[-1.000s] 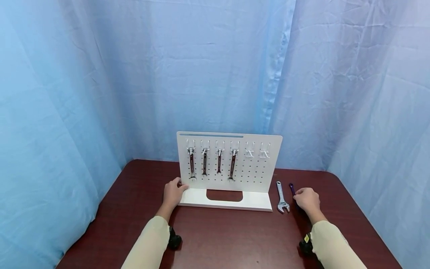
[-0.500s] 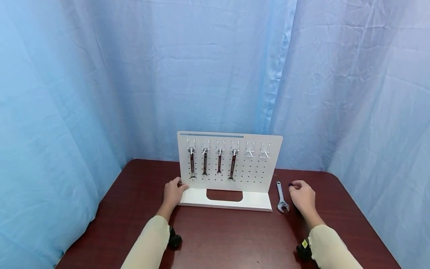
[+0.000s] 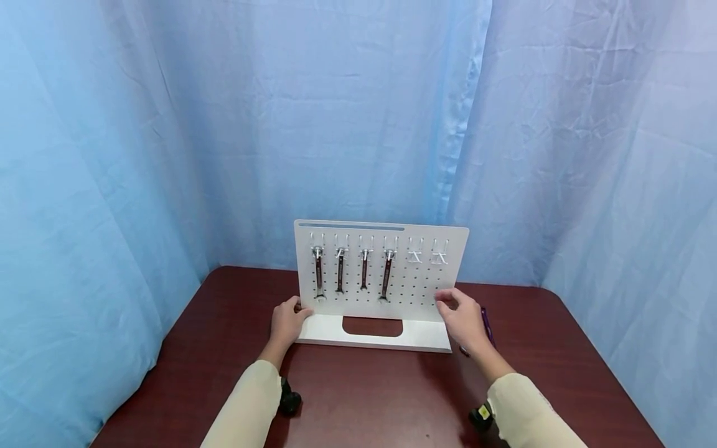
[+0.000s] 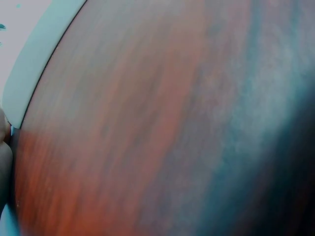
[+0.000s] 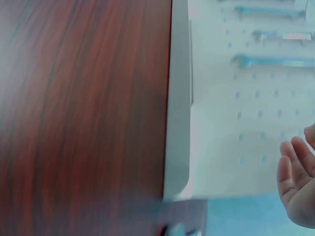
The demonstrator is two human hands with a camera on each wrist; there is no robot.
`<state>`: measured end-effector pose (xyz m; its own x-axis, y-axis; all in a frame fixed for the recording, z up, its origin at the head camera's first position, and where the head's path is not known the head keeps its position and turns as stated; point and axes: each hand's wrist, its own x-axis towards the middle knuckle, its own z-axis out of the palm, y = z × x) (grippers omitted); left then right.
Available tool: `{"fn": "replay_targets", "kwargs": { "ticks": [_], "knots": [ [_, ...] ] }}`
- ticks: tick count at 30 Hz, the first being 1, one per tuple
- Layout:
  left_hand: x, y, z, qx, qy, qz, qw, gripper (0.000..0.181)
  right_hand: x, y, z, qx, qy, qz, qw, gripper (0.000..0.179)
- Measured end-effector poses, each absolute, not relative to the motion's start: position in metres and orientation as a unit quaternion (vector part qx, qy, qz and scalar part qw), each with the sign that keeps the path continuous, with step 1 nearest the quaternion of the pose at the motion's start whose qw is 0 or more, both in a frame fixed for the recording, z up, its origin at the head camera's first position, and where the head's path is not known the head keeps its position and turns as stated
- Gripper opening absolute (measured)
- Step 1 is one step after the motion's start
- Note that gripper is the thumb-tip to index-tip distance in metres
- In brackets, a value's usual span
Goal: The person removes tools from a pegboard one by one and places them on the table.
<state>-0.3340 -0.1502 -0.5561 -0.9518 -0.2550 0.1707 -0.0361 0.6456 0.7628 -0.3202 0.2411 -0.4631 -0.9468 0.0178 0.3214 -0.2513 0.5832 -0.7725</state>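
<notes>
A white pegboard stand [image 3: 417, 295] stands upright on the table. My left hand [image 3: 287, 322] grips its lower left edge, thumb in front; in the left wrist view only a sliver of the hand [image 4: 5, 162] shows. My right hand [image 3: 462, 316] is in front of the board's right edge, thumb and fingers apart, nothing visible between them. Whether it touches the board I cannot tell. In the right wrist view its fingers [image 5: 295, 169] are loosely bent. A purple wrench [image 3: 487, 325] lies on the table beside that hand. The adjustable wrench [image 5: 179, 230] is mostly hidden by the hand in the head view.
Several combination wrenches [image 3: 386, 277] hang from the board's hooks. Two hooks at the right, one of them the end hook [image 3: 439, 254], bear nothing. The dark red table [image 3: 370, 398] ends at blue curtains [image 3: 347, 124] behind and at both sides.
My right hand has moved left from the purple wrench to the board's right edge, uncovering that wrench and covering most of the adjustable wrench. The left hand keeps its hold.
</notes>
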Motion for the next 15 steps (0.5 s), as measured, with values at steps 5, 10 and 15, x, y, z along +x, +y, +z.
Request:
{"fn": "replay_targets", "kwargs": {
  "ticks": [5, 10, 15],
  "knots": [
    [-0.334, -0.15, -0.555, 0.079, -0.898, -0.412, 0.13, 0.016, -0.323, 0.217, -0.459, 0.088, -0.853, 0.5, 0.118, 0.018],
    [-0.334, -0.15, -0.555, 0.079, -0.897, -0.413, 0.139, 0.017, -0.332, 0.198, -0.459, 0.093, -0.817, 0.563, 0.088, 0.02],
    [-0.334, -0.15, -0.555, 0.074, -0.899, -0.408, 0.141, 0.017, -0.34, 0.182, -0.455, 0.091, -0.788, 0.605, 0.065, 0.026]
  ]
}}
